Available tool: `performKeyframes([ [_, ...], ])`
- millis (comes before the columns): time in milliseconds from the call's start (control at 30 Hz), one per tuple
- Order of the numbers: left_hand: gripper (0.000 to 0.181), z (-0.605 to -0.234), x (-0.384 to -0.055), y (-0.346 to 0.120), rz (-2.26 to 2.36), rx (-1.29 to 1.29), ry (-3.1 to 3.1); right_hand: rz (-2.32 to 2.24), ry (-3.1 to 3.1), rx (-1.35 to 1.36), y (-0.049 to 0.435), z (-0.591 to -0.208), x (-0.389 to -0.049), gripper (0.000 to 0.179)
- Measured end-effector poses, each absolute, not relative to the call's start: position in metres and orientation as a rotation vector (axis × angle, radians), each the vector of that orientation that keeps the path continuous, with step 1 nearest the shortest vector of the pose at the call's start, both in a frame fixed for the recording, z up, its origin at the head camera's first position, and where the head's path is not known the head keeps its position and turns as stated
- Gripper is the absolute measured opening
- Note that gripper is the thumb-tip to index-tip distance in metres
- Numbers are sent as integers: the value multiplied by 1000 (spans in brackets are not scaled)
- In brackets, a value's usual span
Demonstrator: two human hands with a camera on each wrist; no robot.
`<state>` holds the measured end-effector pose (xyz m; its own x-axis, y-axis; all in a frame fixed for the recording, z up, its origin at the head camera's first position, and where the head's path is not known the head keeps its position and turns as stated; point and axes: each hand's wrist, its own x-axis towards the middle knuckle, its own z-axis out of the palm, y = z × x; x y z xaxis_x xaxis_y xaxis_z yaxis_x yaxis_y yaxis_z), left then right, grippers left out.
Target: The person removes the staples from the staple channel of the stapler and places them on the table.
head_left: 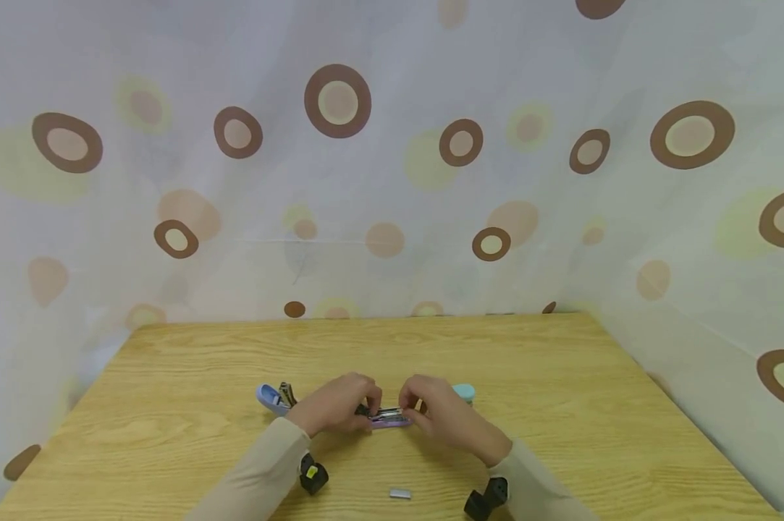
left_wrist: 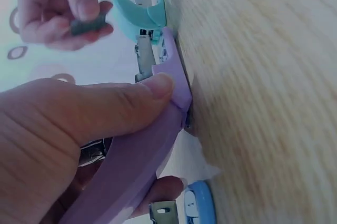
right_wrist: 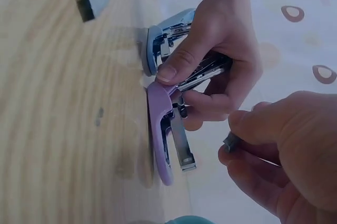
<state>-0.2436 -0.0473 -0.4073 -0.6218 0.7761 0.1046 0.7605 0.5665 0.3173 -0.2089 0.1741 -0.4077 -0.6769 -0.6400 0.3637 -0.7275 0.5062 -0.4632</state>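
My left hand (head_left: 339, 407) grips an opened purple stapler (right_wrist: 157, 113) low over the table, thumb along its base near the hinge. Its metal magazine (right_wrist: 181, 142) is swung away from the purple base, as the right wrist view shows. Between thumb and fingertips, my right hand (head_left: 447, 416) pinches a short strip of staples (right_wrist: 230, 142) close to the magazine. An open light blue stapler (head_left: 270, 397) lies just left of the left hand. Beyond the right hand sits a teal stapler (left_wrist: 138, 16), partly covered by that hand in the head view.
Nearer the front edge, a second strip of staples (head_left: 400, 493) lies on the wooden table (head_left: 535, 362). A patterned cloth (head_left: 392, 181) hangs behind the table and along its sides. Each wrist wears a small black camera (head_left: 313, 475).
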Motion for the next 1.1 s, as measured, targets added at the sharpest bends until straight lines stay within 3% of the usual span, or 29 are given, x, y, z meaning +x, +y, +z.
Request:
performKeyframes([
  [433,25,-414,-238,-51,530,1319,2802,907,-2608,1287,187,-420,-187,6],
  [1100,25,-411,-235,-51,493,1292,2869,707,-2746,1467,176,-425,-166,13],
])
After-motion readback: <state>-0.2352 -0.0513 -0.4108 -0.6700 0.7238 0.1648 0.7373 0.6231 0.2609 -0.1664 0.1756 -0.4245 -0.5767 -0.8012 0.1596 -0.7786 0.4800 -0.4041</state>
